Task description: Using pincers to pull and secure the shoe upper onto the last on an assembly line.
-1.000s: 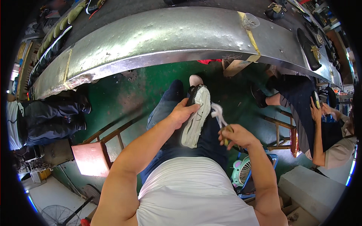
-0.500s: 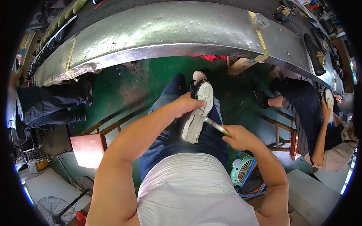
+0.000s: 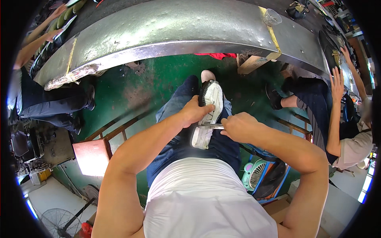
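Note:
Across my thighs lies a shoe (image 3: pixel 214 97), its whitish bottom turned up and a dark edge around it. My left hand (image 3: pixel 194 112) is closed on the shoe's side, with the thumb pressed on the white underside. In my right hand (image 3: pixel 241 127) is a slim metal-looking tool (image 3: pixel 215 126), its far end resting on or just over the shoe bottom near the middle. The fist covers most of the handle, so the exact kind of tool cannot be made out.
A metal-covered bench (image 3: pixel 178 29) curves across the front, bearing a clear plastic cup (image 3: pixel 272 17). Co-workers sit on both sides, their hands at the bench. A pink-topped stool (image 3: pixel 91 156) stands left; a mint-green fan (image 3: pixel 254 174) is beside my right hip.
My right hand has moved up and left, closer to the shoe, and the tool has turned more level across its bottom. The left hand keeps its hold. The right-hand co-worker's hands have moved toward the bench.

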`<state>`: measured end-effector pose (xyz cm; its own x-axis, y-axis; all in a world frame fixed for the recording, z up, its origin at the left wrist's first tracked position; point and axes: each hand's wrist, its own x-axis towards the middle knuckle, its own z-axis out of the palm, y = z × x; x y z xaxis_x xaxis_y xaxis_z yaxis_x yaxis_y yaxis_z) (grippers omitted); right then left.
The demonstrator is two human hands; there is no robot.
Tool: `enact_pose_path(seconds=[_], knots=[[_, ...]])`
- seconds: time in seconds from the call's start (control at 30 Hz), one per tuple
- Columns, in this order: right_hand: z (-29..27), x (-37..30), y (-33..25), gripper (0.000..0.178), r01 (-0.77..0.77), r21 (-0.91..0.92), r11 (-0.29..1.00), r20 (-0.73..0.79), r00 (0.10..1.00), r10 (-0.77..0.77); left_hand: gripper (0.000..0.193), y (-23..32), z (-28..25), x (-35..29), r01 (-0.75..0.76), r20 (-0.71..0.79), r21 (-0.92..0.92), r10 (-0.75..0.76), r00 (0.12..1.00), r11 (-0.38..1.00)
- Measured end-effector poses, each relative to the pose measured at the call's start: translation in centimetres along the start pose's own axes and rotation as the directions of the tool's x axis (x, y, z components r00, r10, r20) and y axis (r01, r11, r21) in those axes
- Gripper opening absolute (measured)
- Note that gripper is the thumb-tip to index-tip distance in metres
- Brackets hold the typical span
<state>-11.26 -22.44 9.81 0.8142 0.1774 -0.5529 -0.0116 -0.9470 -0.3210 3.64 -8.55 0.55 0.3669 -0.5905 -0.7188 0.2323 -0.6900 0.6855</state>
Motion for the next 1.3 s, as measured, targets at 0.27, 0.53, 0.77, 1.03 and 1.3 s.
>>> enact_pose_path(seconds=[0.27, 0.53, 0.77, 1.03, 1.3], knots=[[8.2, 3.2, 6.4, 0.025, 0.209, 0.090, 0.974, -0.458, 0.877, -0.146, 0.082, -2.3, -2.1, 0.1, -0.002, 0.279, -0.594, 0.208, 0.937, 0.804], [10.4, 1.8, 6.2, 0.027, 0.161, 0.238, 0.958, -0.554, 0.832, -0.002, 0.103, -1.8, 0.2, 0.5, -0.084, 0.278, -0.413, 0.213, 0.937, 0.907], [9.0, -1.6, 2.6, 0.025, -0.026, 0.214, 0.977, -0.417, 0.902, 0.115, 0.064, -2.4, -0.2, 0.1, 0.122, 0.389, -0.732, 0.265, 0.882, 0.670], [9.2, -3.5, 0.6, 0.021, -0.119, 0.223, 0.968, -0.349, 0.917, 0.193, 0.060, -8.6, 1.2, 1.3, -0.506, 0.089, -0.105, 0.514, 0.853, 0.856], [9.2, -4.7, -0.5, 0.051, -0.076, 0.422, 0.903, -0.305, 0.926, 0.221, 0.057, -10.1, 2.2, 1.5, -0.499, -0.041, 0.037, 0.500, 0.865, 0.866]])
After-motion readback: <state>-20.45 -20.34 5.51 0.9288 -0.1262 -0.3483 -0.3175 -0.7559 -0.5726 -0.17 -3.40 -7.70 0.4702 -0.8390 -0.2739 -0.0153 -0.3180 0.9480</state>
